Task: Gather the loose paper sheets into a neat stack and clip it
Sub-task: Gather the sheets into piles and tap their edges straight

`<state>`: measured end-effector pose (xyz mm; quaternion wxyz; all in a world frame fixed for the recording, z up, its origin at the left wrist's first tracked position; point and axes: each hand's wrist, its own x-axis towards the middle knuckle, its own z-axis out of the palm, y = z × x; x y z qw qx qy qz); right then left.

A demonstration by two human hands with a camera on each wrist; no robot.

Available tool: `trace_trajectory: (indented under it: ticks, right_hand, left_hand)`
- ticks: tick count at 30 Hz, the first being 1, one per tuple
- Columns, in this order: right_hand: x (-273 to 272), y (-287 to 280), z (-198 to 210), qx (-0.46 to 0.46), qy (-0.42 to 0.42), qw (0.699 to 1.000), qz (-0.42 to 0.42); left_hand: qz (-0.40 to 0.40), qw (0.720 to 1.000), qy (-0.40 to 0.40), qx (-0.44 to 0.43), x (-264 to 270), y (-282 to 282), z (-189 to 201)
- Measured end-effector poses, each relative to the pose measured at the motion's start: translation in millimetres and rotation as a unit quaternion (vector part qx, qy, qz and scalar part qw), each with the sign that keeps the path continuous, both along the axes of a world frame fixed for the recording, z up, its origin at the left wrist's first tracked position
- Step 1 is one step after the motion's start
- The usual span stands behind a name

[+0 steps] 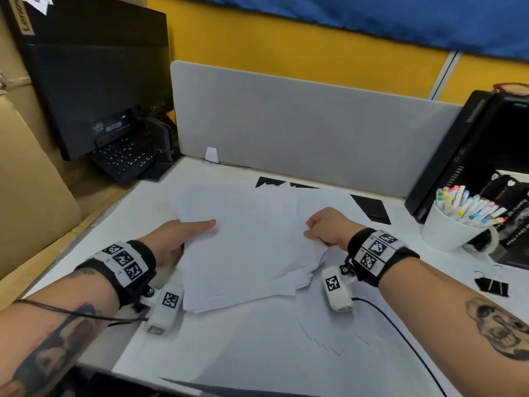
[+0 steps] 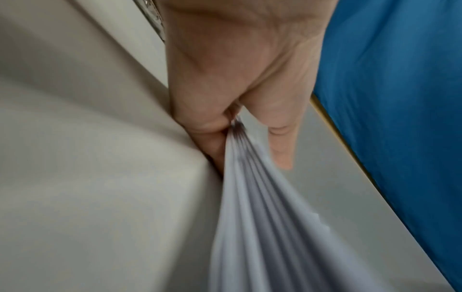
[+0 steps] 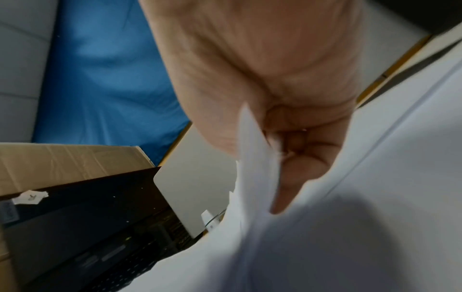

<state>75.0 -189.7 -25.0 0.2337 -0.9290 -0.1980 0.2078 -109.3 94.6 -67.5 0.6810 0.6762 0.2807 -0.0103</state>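
Note:
A loose, uneven pile of white paper sheets (image 1: 246, 247) lies at the middle of the white desk (image 1: 257, 353), its edges fanned out. My left hand (image 1: 183, 236) grips the pile's left side, thumb on top and fingers underneath; the left wrist view shows the sheets (image 2: 262, 217) pinched between thumb and fingers of that hand (image 2: 235, 122). My right hand (image 1: 323, 227) is curled on the pile's right edge; in the right wrist view that hand (image 3: 282, 154) pinches the sheets (image 3: 255, 158). A black binder clip (image 1: 491, 286) lies on the desk at the far right.
A white cup of coloured markers (image 1: 455, 222) and a black box (image 1: 469, 156) stand at the right. A grey partition (image 1: 300, 127) closes the back. A black monitor and keyboard (image 1: 114, 110) sit at the back left. Black cards (image 1: 372, 209) lie behind the pile.

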Motion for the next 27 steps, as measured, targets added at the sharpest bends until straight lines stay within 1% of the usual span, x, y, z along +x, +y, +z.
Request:
trace_trajectory:
  ticks: [1, 2, 3, 4, 5, 6, 8, 11, 13, 15, 17, 18, 20, 21, 23, 24, 25, 27]
  right_hand:
    - [2, -2, 0, 0.016, -0.023, 0.999, -0.018]
    - [4, -4, 1, 0.047, -0.009, 0.998, -0.035]
    - [3, -5, 1, 0.080, 0.021, 0.996, -0.045]
    - [0, -6, 1, 0.098, 0.037, 0.993, -0.052]
    - [-3, -6, 1, 0.093, 0.030, 0.994, -0.052]
    - [-6, -4, 0, 0.074, 0.023, 0.996, -0.036]
    - [-16, 1, -2, 0.052, 0.055, 0.997, 0.016]
    - [-25, 5, -7, 0.063, 0.084, 0.994, 0.017]
    - [-26, 7, -8, 0.084, 0.135, 0.987, 0.000]
    - [-22, 10, -10, 0.128, 0.148, 0.979, -0.056]
    - [-19, 15, -11, 0.182, 0.156, 0.965, -0.106]
    - [-18, 16, -10, 0.202, 0.168, 0.958, -0.115]
    - [-21, 16, 0, 0.259, 0.207, 0.939, -0.091]
    - [-22, 16, 6, 0.308, 0.231, 0.920, -0.067]
    - [-25, 17, 21, 0.417, 0.267, 0.868, -0.040]
    - [-28, 19, 31, 0.460, 0.269, 0.846, -0.033]
    - [-29, 21, 42, 0.487, 0.252, 0.836, -0.031]
    - [-34, 24, 66, 0.515, 0.185, 0.837, -0.026]
  left_hand:
    - [0.002, 1.000, -0.002, -0.016, 1, -1, 0]
    - [0.004, 1.000, -0.003, -0.020, 1, -3, 2]
    - [0.006, 1.000, -0.006, -0.019, 1, -4, 3]
    - [0.011, 1.000, -0.006, -0.019, 0, -4, 4]
    - [0.008, 1.000, -0.003, -0.019, 1, -3, 4]
    - [0.006, 1.000, 0.005, -0.017, 2, -3, 3]
    - [0.010, 1.000, 0.013, 0.004, 2, 2, -1]
    - [0.027, 0.999, 0.012, 0.026, 1, 5, -3]
    - [0.005, 1.000, -0.008, 0.027, -1, 1, -1]
    - [-0.012, 0.999, -0.040, 0.025, -1, 0, -5]
    - [-0.022, 0.996, -0.086, 0.025, -5, -3, -5]
    - [-0.024, 0.993, -0.110, 0.021, -6, -6, -2]
    - [-0.017, 0.988, -0.151, 0.017, -6, -10, 7]
    - [-0.017, 0.985, -0.169, 0.013, -5, -11, 14]
    - [-0.041, 0.979, -0.200, 0.008, -4, -14, 31]
    - [-0.062, 0.975, -0.213, 0.015, -2, -16, 43]
    - [-0.081, 0.971, -0.225, 0.033, 1, -18, 56]
    - [-0.100, 0.961, -0.250, 0.070, 6, -25, 85]
